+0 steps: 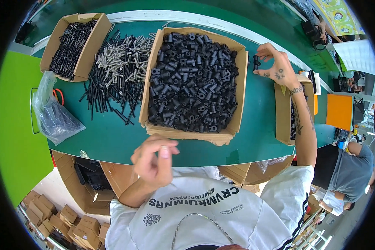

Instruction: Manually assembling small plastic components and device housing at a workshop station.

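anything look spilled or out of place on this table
Long thin black rods and silver-grey ribbed pieces lie in a loose heap on the green tabletop, uncontained, though possibly deliberately. Left of them, similar black rods fill a brown cardboard box. The large brown cardboard box has a ragged near edge, seemingly torn.

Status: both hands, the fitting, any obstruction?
Right hand holds black fitting. Left hand blurred near box, grip unclear. No obstruction seen at right hand.
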Motion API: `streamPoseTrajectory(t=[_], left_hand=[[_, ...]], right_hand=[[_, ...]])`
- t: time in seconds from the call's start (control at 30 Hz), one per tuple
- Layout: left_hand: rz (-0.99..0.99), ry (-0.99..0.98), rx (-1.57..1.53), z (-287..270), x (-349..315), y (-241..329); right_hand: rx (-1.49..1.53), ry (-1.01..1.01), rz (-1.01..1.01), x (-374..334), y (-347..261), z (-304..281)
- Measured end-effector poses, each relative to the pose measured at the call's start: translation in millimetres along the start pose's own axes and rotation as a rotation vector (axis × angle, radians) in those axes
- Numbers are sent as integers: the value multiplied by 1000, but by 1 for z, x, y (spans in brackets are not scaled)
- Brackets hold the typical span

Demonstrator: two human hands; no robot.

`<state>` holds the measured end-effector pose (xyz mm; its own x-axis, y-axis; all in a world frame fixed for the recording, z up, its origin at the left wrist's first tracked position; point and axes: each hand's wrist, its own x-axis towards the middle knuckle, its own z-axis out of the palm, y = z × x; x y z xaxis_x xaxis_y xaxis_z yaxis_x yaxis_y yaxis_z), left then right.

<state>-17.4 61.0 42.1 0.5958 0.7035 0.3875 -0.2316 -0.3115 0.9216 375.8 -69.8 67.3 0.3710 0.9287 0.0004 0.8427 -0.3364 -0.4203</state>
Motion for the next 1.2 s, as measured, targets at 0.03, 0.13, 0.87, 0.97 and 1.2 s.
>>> streamPoseTrajectory(t=[0.03,0.13,0.87,0.97,1.2], left_hand=[[-1,2,2,-6,0,-4],[58,150,122,-29,2,-18],[-33,-68,950,-67,21,-50],[-11,-87,911,-69,21,-55],[-49,22,774,-70,18,-48]], right_hand=[[28,-21,1,2,2,2],[50,-61,15,5,5,5],[-103,190,459,-186,21,-6],[-127,257,499,-191,26,-2],[-197,354,504,-195,30,5]])
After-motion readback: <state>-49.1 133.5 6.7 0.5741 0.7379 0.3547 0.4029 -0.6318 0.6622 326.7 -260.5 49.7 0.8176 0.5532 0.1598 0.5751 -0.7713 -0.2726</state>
